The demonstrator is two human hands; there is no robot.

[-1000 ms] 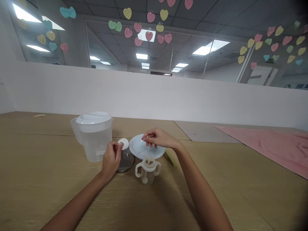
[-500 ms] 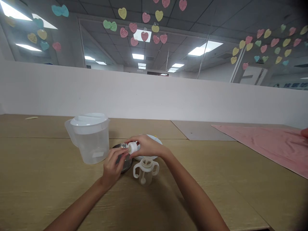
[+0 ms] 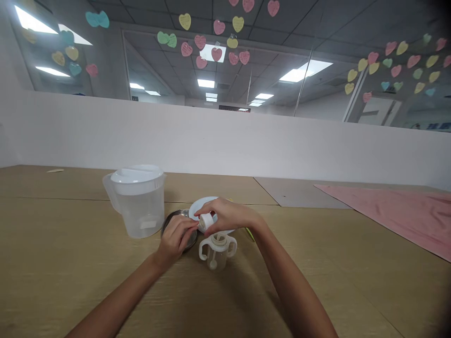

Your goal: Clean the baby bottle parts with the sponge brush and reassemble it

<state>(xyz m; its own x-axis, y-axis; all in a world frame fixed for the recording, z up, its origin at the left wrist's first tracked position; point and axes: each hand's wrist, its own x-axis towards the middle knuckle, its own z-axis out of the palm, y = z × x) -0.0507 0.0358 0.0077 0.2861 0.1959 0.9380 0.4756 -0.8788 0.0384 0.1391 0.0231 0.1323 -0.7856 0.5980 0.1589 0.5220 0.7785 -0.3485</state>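
White plastic formed the small, round, short-walled cap (image 3: 206, 220), which was raised over the middle of the wood-toned tabletop (image 3: 158, 300), well in from its far edge. The right hand (image 3: 227, 215) was curled and gripped the cap between thumb and fingers. The left hand (image 3: 173, 239) had its thumb and fingers drawn together, the tips at the cap's left side; whether they pinched its rim or a small part could not be told. Just below the right hand stood a clear, two-handled bottle (image 3: 217, 259), upright and open, with a pale tube inside.

Surroundings: a pale, smooth, round plate (image 3: 197, 205) lay beyond the bottle, largely screened by the right hand. A shiny, round metal dish (image 3: 192, 242) lay left of the bottle, its near-left part blocked by the left hand. A slender yellow-green object (image 3: 250, 234) showed at the plate's right. Farther left stood a translucent, lidded plastic pitcher (image 3: 143, 206), tapered and side-handled. A thin, pale, flat piece (image 3: 55, 171) lay near the far left corner; toward the right edge spread a softly creased pink cloth (image 3: 391, 213), with a flat grey panel (image 3: 303, 193) beside it. A plain white wall (image 3: 225, 141) ran behind the far edge.
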